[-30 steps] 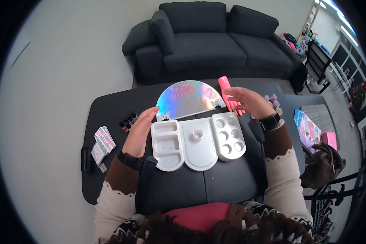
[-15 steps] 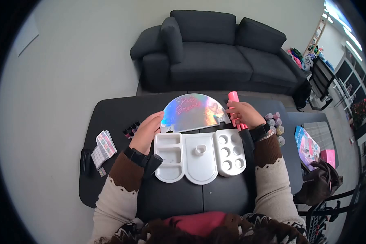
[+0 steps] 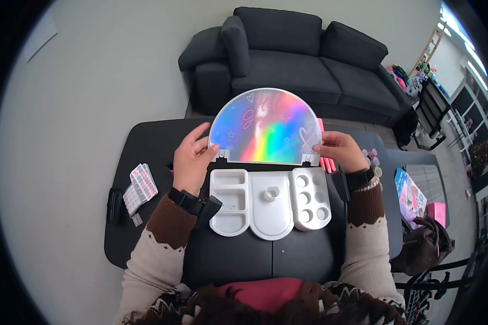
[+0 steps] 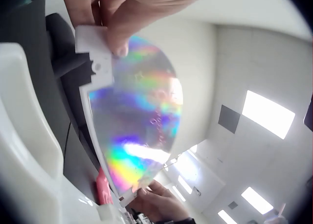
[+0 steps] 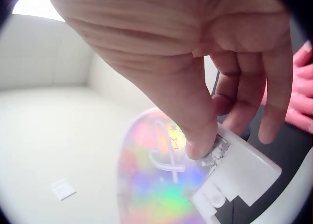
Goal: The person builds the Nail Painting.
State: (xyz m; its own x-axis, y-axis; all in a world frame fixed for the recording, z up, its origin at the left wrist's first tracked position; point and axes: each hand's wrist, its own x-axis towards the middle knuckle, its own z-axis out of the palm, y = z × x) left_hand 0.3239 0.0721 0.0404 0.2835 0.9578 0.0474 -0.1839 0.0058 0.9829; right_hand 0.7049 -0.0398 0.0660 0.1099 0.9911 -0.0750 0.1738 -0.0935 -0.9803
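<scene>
Head view: holding up half-round holographic panel (image 3: 265, 130) at a tilt, just behind white tray (image 3: 271, 223) & over far side of black desk (image 3: 228, 260). Clamped on panel's lower L corner w/ L grip (image 3: 192, 161), thumb on front face; clamped likewise on lower R corner w/ R grip (image 3: 340, 151). Separated from tray by dark strip of desk; can't tell if resting on desk. Marked w/ hearts, stars & script, plus white notched blocks (image 3: 309, 159) at both corners. Per R wrist view, rough silvery patch (image 5: 215, 154) right by thumb. On tray: three compartments at L, cup-like ring (image 3: 271, 193) on flat middle, round wells at R. Just beside R grip: pink ridged piece (image 5: 301, 114); farther R, small jars (image 3: 372, 154). Toward desk's L end: sheets w/ coloured bits (image 3: 143, 181), nr. black case (image 3: 114, 206). Beyond desk: dark grey sofa (image 3: 287, 73).
</scene>
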